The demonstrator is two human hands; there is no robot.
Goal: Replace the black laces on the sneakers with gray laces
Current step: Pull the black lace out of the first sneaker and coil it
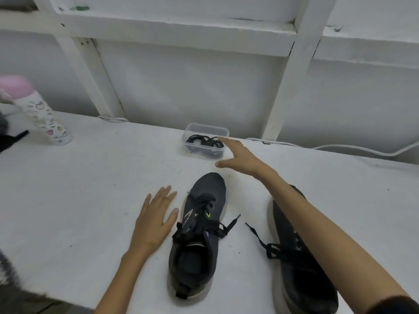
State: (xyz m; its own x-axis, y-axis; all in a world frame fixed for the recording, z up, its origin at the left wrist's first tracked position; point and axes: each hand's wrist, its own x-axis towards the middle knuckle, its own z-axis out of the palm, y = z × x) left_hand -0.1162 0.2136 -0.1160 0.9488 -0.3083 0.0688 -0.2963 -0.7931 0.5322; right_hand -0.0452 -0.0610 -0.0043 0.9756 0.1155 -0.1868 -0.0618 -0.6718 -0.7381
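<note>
Two dark sneakers stand on a white bench (79, 177), toes pointing away from the person. The left sneaker (199, 234) sits near the middle with its black laces (204, 214) loosened and untied, one end trailing onto the bench to its right. The right sneaker (299, 257) is partly covered by the person's forearm; a black lace end (256, 234) runs out from it toward the left sneaker. The left hand (154, 223) lies flat on the bench just beside the left sneaker, its fingers (165, 196) spread and holding nothing. The right hand (240, 157) reaches forward over the bench, fingers spread and empty, with the fingertips at the near right corner of a small clear plastic box (206, 141) standing at the far edge of the bench. Whether they touch the box cannot be told. Inside the box lies a coil of laces (204, 141) that looks dark, perhaps dark gray; the colour is hard to judge through the plastic. A white bottle with a pink cap (38, 109) stands at the far left, and a white cable (340, 147) runs along the back of the bench.
</note>
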